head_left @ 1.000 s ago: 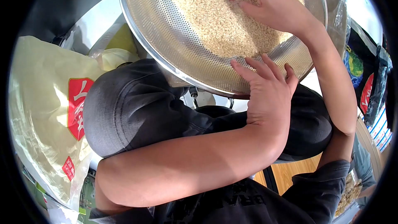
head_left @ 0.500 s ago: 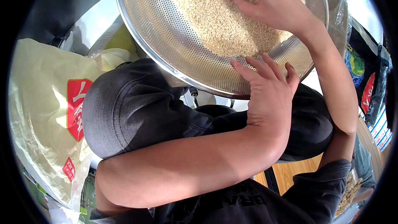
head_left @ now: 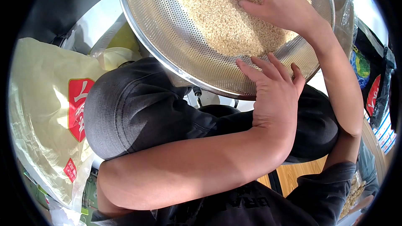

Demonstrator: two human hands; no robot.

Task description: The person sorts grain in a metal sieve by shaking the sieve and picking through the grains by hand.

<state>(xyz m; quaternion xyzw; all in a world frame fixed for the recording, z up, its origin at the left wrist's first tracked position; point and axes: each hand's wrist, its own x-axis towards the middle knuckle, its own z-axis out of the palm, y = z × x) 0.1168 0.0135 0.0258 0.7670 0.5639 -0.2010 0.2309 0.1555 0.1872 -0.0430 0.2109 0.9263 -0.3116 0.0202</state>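
A wide perforated metal colander (head_left: 167, 29) holds a thick layer of pale tan grain (head_left: 226, 21) that looks like unpolished rice. My right hand (head_left: 278, 6) is over the grain near the top, its fingers curled and thumb drawn in, the tips down at the grain's surface; whatever they pinch is too small to make out. Across the colander's near edge lies my left hand (head_left: 276, 86), fingers spread, fingertips against the inner wall beside the grain, holding nothing. The colander sits just beyond my knees, and its far side runs out of view.
A large cream sack (head_left: 46, 83) with red labels stands at the left, by a translucent plastic container (head_left: 115, 58). Clear plastic sheeting (head_left: 344, 8) and dark printed bags (head_left: 370, 71) are on the right. Another person's sleeve (head_left: 366, 165) shows at lower right near brownish pieces.
The colander and both hands appear slightly farther right in view. Both hands keep nearly the same pose, the right at the grain and the left spread on the wall.
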